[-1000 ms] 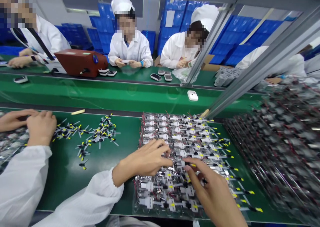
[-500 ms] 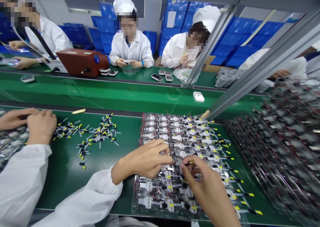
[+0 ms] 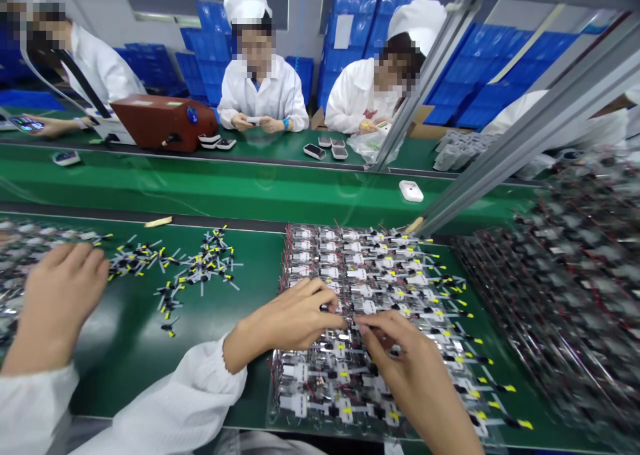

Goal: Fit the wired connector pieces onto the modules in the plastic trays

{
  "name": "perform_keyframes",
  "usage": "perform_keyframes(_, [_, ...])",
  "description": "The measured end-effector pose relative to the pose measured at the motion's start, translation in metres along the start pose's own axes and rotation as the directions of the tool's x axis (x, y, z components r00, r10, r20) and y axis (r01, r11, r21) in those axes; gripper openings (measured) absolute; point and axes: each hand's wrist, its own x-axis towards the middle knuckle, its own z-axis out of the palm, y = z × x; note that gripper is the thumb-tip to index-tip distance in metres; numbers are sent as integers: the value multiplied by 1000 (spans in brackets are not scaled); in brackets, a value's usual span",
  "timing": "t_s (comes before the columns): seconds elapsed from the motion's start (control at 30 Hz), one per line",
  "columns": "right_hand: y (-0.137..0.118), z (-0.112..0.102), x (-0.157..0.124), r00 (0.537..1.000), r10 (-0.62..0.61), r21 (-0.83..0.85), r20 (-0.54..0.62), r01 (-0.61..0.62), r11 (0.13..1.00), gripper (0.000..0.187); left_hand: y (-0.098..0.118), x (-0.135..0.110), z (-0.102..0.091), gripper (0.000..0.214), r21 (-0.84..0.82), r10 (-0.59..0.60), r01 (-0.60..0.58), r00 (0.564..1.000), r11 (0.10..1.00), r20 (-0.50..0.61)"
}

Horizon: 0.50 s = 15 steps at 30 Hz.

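A clear tray point(image 3: 300, 241) of small white-and-metal components with red wires and yellow-tipped leads lies on the green mat in front of me. My left hand point(image 3: 290, 318), in a white sleeve, rests on the tray's middle with its fingers curled and pinched on one component. My right hand point(image 3: 415, 375) comes in from the lower right, its thumb and forefinger pinched at the same spot, fingertips touching those of the left. What exactly sits between the fingertips is hidden.
Loose yellow-tipped leads point(image 3: 200, 271) lie scattered to the left. A co-worker's hand point(image 3: 57, 298) hovers beside them. More stacked trays point(image 3: 550, 288) fill the right. A white device point(image 3: 411, 191) rides the green conveyor point(image 3: 200, 188). Workers in white sit across, beside a red-brown machine point(image 3: 157, 123).
My right hand has moved up and left until its fingertips meet my left hand's. The co-worker's hands have shifted, one now out of sight. The white device has travelled right on the conveyor.
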Motion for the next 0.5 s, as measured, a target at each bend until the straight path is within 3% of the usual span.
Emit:
perform_keyframes(0.37, [12,4,-3,1000,24,-40,19,-23,999,24,8,7,0,8,129,11,-7,1000,992,-24])
perform_keyframes(0.5, [12,7,-4,999,1,-86,-53,-5,996,26,9,8,-1,9,127,17,-14,1000,992,-22])
